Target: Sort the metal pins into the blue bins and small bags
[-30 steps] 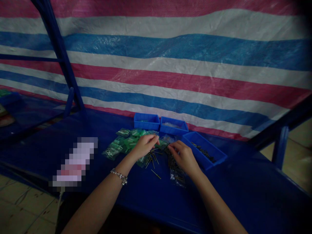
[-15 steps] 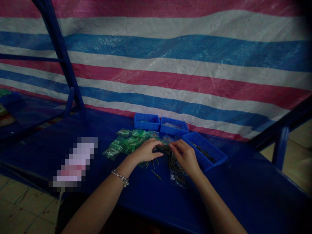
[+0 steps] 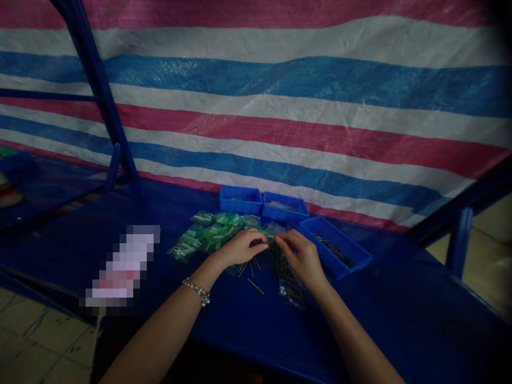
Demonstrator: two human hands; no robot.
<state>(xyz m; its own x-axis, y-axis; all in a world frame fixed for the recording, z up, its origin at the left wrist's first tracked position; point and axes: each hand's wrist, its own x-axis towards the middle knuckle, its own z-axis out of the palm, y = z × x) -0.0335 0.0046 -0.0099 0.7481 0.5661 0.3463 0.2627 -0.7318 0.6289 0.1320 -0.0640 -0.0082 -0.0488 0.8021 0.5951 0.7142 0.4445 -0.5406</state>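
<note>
My left hand [image 3: 242, 248], with a bracelet on the wrist, rests over a scatter of thin metal pins [image 3: 255, 274] on the blue table [image 3: 168, 298]; its fingers are curled in a pinch. My right hand [image 3: 303, 257] lies just to the right, fingers also pinched, on a heap of pins [image 3: 285, 266] that spill over a clear plastic bag [image 3: 294, 294]. The fingertips of both hands nearly meet. What they pinch is too small to make out. Small green packets [image 3: 206, 234] lie left of my left hand.
Two small blue bins [image 3: 240, 198] [image 3: 285, 206] stand at the back against a striped tarp [image 3: 280, 106]. A third blue bin [image 3: 335, 246] with dark pins sits at the right. A blurred pale object [image 3: 122, 266] lies at the left. Blue frame posts [image 3: 98, 90] stand on both sides.
My left hand has come down from above the green packets onto the pins and moved right. My right hand has shifted slightly left, so the fingertips are now close together.
</note>
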